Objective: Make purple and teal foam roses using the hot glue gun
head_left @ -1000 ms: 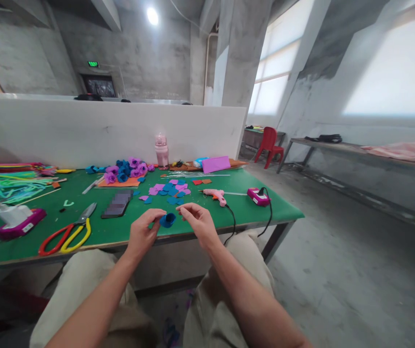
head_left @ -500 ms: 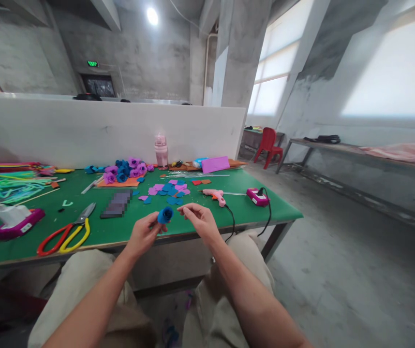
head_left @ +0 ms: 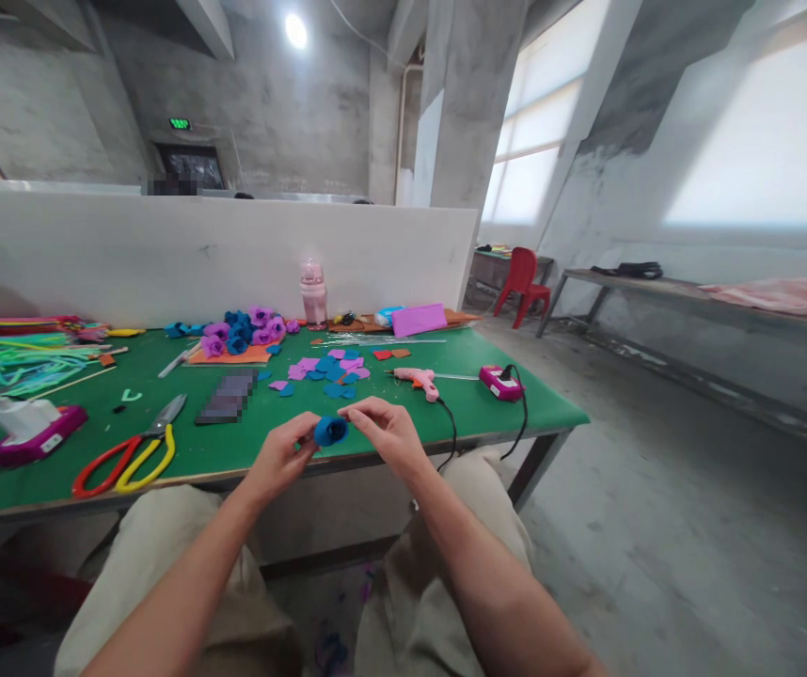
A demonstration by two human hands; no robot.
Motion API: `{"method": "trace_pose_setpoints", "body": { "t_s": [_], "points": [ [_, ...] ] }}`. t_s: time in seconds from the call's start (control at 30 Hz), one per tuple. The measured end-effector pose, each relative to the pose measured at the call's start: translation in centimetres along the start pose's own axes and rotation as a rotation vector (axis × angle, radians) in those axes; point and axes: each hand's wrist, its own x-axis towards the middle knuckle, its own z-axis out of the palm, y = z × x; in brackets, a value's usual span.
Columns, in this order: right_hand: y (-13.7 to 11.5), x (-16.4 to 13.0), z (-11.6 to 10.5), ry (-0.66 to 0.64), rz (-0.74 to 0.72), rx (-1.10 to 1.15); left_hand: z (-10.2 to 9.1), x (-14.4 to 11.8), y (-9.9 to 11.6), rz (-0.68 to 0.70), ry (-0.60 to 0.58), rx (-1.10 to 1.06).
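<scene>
Head view: blue roll (head_left: 330,431) sits pinched between left hand (head_left: 280,456) and right hand (head_left: 387,434) at the table (head_left: 248,451) edge; a moment ago only the left gripped it. Scissors (head_left: 128,453) lie at 9 o'clock, glue gun (head_left: 418,379) at 2, a grey concrete room around.

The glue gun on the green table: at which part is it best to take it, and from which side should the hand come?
Probably by the handle end of the glue gun, where the black cord leaves it. It lies flat with that end toward the person; the right hand is nearest. Come from above, on the near side.
</scene>
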Motion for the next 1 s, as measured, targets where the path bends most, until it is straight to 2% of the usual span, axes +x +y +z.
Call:
{"method": "trace_pose_setpoints", "body": {
  "t_s": [0.17, 0.4, 0.53, 0.67, 1.0],
  "points": [
    [-0.2, 0.02, -0.09, -0.005, -0.007, -0.01, 0.08, -0.1, -0.25, -0.005, -0.014, -0.041],
    [0.39, 0.17, 0.26, 0.061, 0.114, 0.099, 0.36, -0.21, -0.51, -0.102, -0.034, -0.142],
    [0.46, 0.18, 0.69, 0.069, 0.15, 0.138, 0.19, -0.09, -0.15, -0.045, 0.019, -0.021],
    [0.43, 0.12, 0.78, 0.061, 0.126, 0.13, 0.07, 0.01, -0.04, 0.032, 0.04, 0.094],
    [0.65, 0.05, 0.37, 0.072, 0.041, -0.038, 0.16, 0.05, -0.21, 0.061, 0.046, 0.136]
  ]
}}
